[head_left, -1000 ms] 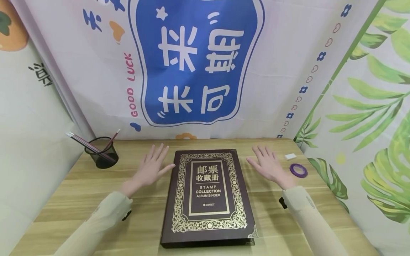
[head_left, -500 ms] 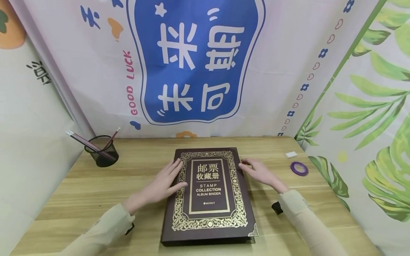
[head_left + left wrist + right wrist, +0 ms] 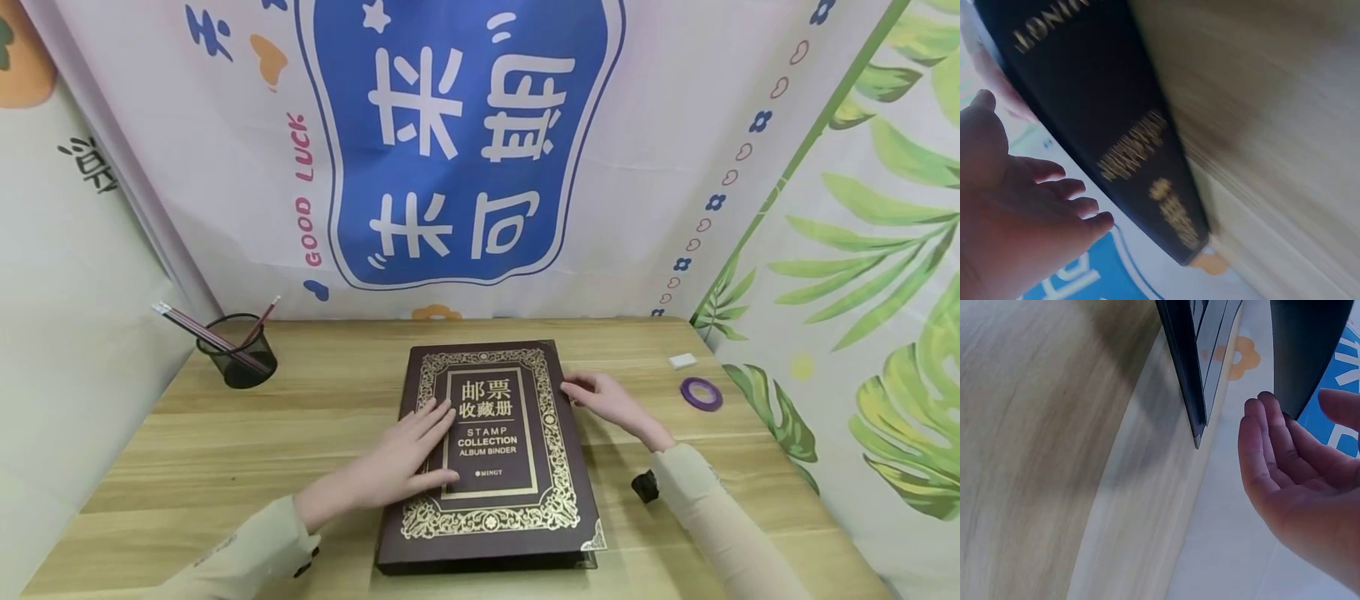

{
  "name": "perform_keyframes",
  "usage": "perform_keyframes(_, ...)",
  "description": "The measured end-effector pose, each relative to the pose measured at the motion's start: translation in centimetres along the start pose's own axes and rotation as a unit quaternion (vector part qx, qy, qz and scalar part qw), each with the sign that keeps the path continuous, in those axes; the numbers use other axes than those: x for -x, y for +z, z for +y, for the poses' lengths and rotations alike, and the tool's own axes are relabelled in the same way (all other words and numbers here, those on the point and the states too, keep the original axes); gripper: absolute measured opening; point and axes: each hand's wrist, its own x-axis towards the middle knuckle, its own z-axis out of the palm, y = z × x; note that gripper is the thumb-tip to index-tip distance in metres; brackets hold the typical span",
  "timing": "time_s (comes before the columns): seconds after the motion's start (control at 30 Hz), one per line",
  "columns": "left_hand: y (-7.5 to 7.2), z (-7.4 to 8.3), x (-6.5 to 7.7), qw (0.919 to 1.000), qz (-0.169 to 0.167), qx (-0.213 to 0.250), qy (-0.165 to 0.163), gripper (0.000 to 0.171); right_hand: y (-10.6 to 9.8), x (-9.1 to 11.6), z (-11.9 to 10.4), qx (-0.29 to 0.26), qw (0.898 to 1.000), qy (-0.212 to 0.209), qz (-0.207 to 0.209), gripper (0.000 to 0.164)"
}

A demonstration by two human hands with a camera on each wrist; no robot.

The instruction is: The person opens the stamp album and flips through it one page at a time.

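A dark brown stamp album (image 3: 517, 533) with a gold ornamental border lies on the wooden table. Across the left part of its front cover rests my left hand (image 3: 401, 458), fingers straight and thumb spread. My right hand (image 3: 611, 406) is at the upper right edge, where thumb and curled fingers pinch the cover. The right wrist view shows the front cover (image 3: 1310, 350) raised apart from the pages (image 3: 1215, 350), with fingertips at its edge. In the left wrist view the album's spine (image 3: 1085, 106) with gold lettering faces the camera, next to my left hand (image 3: 1029, 206).
A black mesh pen cup (image 3: 243, 358) holding pencils stands at the back left. On the right lie a purple roll of tape (image 3: 701, 394) and a small white eraser (image 3: 682, 361). A printed cloth (image 3: 630, 208) hangs behind the table (image 3: 337, 358).
Both hands have come inward from beside the album. The left has moved onto the front cover and further right over it; the right has taken hold of the cover's right edge.
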Motion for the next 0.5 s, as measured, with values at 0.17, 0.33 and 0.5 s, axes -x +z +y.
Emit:
perform_keyframes(0.17, 0.1, 1.7, 0.5, 0.9991, -0.026, -0.007, 0.034, 0.09, -0.2, 0.0, -0.4, -0.015, 1.0, 0.012, 0.001, 0.048)
perform_keyframes(0.33, 0.3, 2.7, 0.7, 0.9979, -0.042, -0.028, 0.04, 0.092, -0.5, 0.0, -1.0, -0.033, 0.999, 0.023, 0.001, 0.049)
perform_keyframes(0.5, 0.3, 2.7, 1.0, 0.9981, -0.034, -0.024, 0.045, 0.092, -0.9, -0.1, -1.6, -0.029, 0.999, 0.023, -0.002, 0.052)
